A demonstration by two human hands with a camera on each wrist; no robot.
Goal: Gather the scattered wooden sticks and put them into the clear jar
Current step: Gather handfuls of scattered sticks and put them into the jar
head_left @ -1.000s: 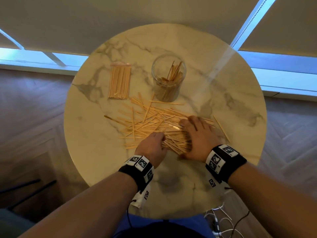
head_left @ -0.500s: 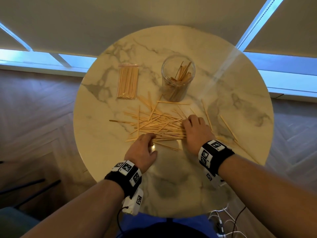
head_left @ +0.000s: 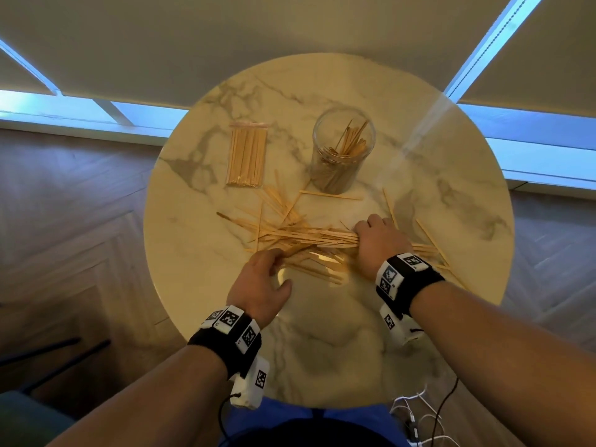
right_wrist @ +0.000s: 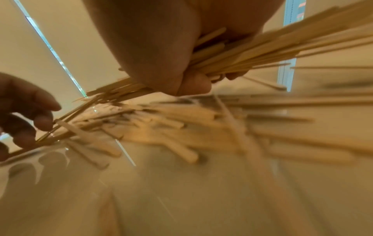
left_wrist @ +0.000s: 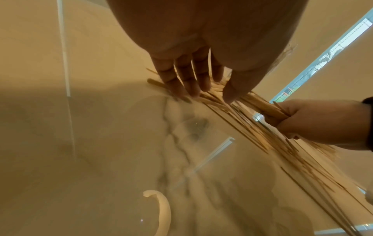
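2 hands work the pile at mid-desk. Right hand [head_left: 379, 245] has its fingers curled round a bundle of wooden sticks [head_left: 309, 237], gripping near the bundle's right end; some stick ends poke out past the wrist on the right. Bundle's long axis runs left-right across the desk [head_left: 322, 350], roughly level. Left hand [head_left: 261, 285] sits at the bundle's left end, fingers fairly straight and only loosely bent, tips resting on the stick ends, thumb apart; nothing gripped.

Clear jar [head_left: 343, 150] stands upright on the far side, far and slightly left of the right hand, well apart from it. Right hand is the nearer 1. Judgement: the bundle must swing from flat to upright and travel away from the person to reach the jar mouth.

Sticks: thin, pale, flat, alike in length. Jar already holds a leaning batch. Loose ones remain: a fan near the left hand, 1 lying just beside the jar's base, a few right of the right hand. 1 bagged pack of sticks [head_left: 246, 156] lies left of the jar.
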